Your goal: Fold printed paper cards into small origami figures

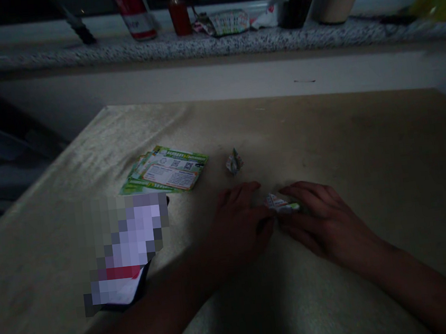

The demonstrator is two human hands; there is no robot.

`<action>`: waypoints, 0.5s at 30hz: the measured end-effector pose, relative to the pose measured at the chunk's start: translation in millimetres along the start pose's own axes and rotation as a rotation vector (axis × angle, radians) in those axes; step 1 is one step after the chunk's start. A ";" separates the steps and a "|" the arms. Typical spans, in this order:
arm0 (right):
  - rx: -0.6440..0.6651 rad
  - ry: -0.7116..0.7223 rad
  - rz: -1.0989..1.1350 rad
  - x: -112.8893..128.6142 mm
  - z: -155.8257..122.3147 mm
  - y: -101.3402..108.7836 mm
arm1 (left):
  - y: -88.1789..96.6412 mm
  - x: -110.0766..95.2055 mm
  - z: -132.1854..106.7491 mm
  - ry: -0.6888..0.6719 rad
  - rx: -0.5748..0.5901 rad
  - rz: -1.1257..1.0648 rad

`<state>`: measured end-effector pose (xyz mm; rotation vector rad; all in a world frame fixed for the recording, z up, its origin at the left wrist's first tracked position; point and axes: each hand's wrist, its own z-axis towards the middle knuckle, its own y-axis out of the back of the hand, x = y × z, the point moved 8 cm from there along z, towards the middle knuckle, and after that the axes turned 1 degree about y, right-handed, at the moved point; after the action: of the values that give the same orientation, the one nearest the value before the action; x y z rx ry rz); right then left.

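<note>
A small piece of folded printed paper (280, 203), white with a green tip, lies between my two hands at the table surface. My left hand (243, 223) comes in from the left, its thumb at the paper's left edge and its other fingers curled beyond. From the other side, my right hand (326, 217) pinches the paper's right part between index finger and thumb. A finished-looking folded paper piece (234, 162) with points stands just past my left fingertips. To the left is a fanned stack of green and white leaflets (173, 168).
A phone (131, 256) with a lit, blurred screen lies left of my left forearm on the pale table (343, 138). Along the granite windowsill (107, 54) stand a red can (135, 14), a small red bottle (179, 17), a crumpled wrapper (229, 22) and a dark cola glass (297, 2).
</note>
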<state>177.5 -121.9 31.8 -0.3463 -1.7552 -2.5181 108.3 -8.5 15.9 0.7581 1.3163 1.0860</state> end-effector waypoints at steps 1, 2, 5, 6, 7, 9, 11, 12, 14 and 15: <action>0.005 -0.003 -0.001 -1.3 -0.1 -0.8 | 0.3 0.4 -0.2 0.001 0.002 -0.001; 0.010 -0.002 0.000 -2.4 -0.2 -1.4 | 0.5 0.8 -0.2 0.002 0.007 -0.003; 0.018 0.010 -0.003 -4.5 -0.1 -1.6 | 1.4 1.4 0.1 0.000 0.011 -0.011; 0.019 0.015 -0.008 -4.9 -0.1 -1.1 | 1.8 1.5 0.3 -0.001 0.011 -0.014; 0.020 0.016 -0.013 -5.5 -0.4 -0.6 | 1.9 1.4 0.5 -0.003 0.013 -0.016; 0.021 0.006 -0.023 -7.8 -1.8 1.0 | 2.8 1.3 0.9 -0.003 0.008 -0.020; 0.020 -0.006 -0.035 -10.5 -4.0 2.8 | 3.2 1.1 1.4 0.000 0.008 -0.020; 0.021 -0.007 -0.040 -11.8 -5.3 3.5 | 3.3 1.0 1.7 0.003 0.010 -0.021; 0.021 -0.003 -0.048 -14.1 -7.6 4.7 | 3.5 1.2 2.1 0.011 0.010 -0.024; 0.022 -0.002 -0.049 -15.5 -8.6 5.1 | 3.4 1.4 2.2 0.014 0.013 -0.025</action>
<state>192.1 -133.1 30.4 -0.3087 -1.8130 -2.5298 109.7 -5.7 18.7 0.7424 1.3424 1.0657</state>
